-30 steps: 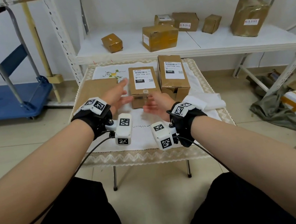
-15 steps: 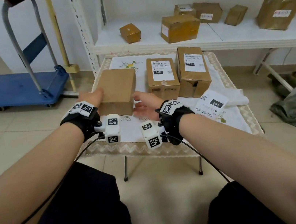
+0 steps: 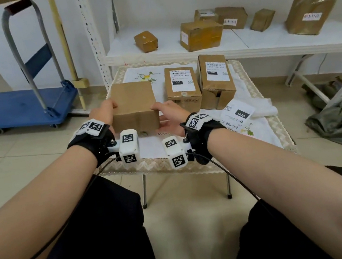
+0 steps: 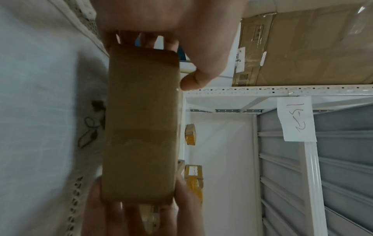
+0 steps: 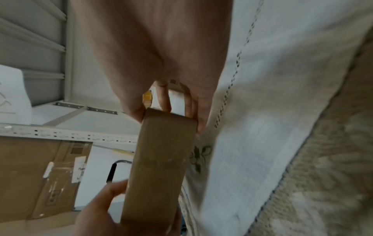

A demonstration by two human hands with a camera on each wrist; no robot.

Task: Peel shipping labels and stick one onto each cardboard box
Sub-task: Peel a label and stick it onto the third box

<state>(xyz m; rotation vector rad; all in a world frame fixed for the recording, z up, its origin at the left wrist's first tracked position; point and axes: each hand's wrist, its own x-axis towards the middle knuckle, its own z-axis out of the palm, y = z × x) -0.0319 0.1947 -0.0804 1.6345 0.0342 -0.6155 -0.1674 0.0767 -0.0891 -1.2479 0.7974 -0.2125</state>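
Standing off to one side: white shelf [image 3: 285,42] along the back wall, carrying several taped parcels, some with labels on; probably the finished lot, though that is a guess. Blue trolley [image 3: 18,107] parked on the floor to the left, nothing on it.

Low worktop [image 3: 282,135] in front of the seated person, covered by a white embroidered cloth [image 3: 152,145]. Three boxes on it in a row. The two on the right, middle box [image 3: 184,96] and right box [image 3: 217,88], each carry a white label on the top face and stand close together, pushed toward the far side, likely to keep the near side free for work.

The bare box [image 3: 133,106] sits at the left, nearest the person, plain top face up with no label. Left hand [image 3: 103,112] grips its left end, right hand [image 3: 169,116] its right end. In the wrist views each hand has the thumb along one edge and the fingers [image 4: 149,39] curled round the far edge, so the box is clamped end to end. Whether it rests on the cloth or is just lifted, I cannot tell. Held so, the broad face stays open for a label.

Label sheet [image 3: 238,116] lies loose on the cloth at the right, near the right wrist, printed side up. Judging by this, it goes on the bare box next.
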